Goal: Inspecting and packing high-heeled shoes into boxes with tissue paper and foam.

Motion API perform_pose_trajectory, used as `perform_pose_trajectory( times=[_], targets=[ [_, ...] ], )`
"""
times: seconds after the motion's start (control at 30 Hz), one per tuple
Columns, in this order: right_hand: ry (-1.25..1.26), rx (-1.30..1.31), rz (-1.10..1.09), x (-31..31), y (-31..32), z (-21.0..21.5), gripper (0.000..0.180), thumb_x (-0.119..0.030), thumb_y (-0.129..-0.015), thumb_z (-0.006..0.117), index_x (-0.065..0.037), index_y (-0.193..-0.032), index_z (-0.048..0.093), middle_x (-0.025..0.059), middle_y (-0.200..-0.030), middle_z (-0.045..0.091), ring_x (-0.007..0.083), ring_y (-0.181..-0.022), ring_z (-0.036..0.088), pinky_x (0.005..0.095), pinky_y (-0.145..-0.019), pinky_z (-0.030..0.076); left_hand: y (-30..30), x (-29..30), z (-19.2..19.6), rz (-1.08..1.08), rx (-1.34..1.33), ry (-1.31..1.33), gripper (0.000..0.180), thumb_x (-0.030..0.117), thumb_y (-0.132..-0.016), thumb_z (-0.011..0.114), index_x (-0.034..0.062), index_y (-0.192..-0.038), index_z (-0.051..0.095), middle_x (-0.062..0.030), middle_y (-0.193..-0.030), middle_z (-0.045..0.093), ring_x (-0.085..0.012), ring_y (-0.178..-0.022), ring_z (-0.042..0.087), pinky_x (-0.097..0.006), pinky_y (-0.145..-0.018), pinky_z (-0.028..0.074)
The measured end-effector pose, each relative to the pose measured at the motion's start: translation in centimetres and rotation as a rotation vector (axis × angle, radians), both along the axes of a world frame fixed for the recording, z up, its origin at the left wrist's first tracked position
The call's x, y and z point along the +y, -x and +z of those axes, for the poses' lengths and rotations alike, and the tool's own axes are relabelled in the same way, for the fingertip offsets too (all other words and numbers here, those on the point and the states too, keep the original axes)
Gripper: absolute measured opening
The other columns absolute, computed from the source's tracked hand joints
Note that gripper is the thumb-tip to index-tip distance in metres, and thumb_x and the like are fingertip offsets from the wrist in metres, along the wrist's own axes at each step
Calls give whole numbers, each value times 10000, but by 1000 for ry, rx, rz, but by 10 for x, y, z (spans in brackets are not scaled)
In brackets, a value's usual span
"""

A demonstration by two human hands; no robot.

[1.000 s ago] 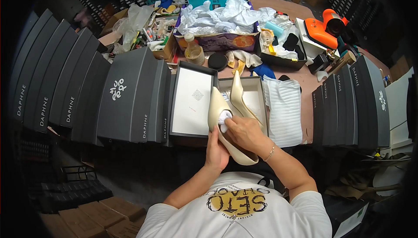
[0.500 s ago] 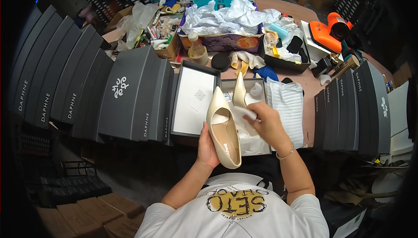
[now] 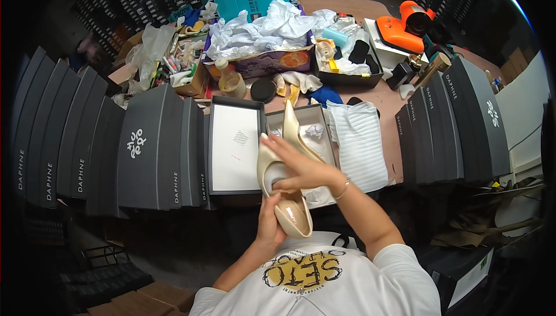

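Observation:
My left hand [image 3: 270, 221] is closed around the side of a cream pointed-toe pump [image 3: 301, 228], held tilted with its toe away from me. My right hand [image 3: 307, 168] lies across the front of the same shoe, fingers stretched over the toe and thumb at the opening. Something whitish shows inside the toe end, partly covered by the thumb. Just beyond, the matching pump [image 3: 293, 125] lies in an open grey shoebox [image 3: 332, 148] with crumpled white paper [image 3: 314, 131]. To the left of it sits the box's lid [image 3: 234, 142], its white inside facing up.
Dark grey shoeboxes stand in rows at left [image 3: 147, 148] and right [image 3: 472, 119]. White ribbed sheeting [image 3: 362, 148] lies right of the open box. Behind are a purple carton [image 3: 260, 64] of white paper, a jar [image 3: 231, 81], a black tray [image 3: 353, 81] and an orange device [image 3: 402, 32].
My right hand has moved left from beside the shoe onto its toe; the white piece it held no longer shows in its fingers. The whole view has shifted.

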State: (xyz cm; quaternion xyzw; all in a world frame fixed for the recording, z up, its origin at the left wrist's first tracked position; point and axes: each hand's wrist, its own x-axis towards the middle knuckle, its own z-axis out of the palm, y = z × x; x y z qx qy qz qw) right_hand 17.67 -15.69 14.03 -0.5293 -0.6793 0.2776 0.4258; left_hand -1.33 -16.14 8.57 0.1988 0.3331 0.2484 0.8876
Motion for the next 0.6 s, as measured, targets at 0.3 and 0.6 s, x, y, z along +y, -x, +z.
perform_pose_trajectory(
  times=[0.3,0.6],
  targets=[
    [-12,-478,-290,4,18,6,186,-84,-739,660,-61,-910,592,99,-827,544,283,-834,586,387,-726,492,-15,12,29,79,-23,-106,494,277,-1005,473,67,-1420,309,-126,-1332,481,-252,-1237,497,-415,-1041,429],
    [-177,-701,-499,28,28,-19,563,-59,-781,597,-133,-1331,501,206,-1369,433,359,-1210,473,438,-933,419,-22,-11,42,-31,-30,-237,597,193,-975,575,152,-1437,199,-67,-1332,382,-153,-1207,447,-344,-967,473]
  ],
)
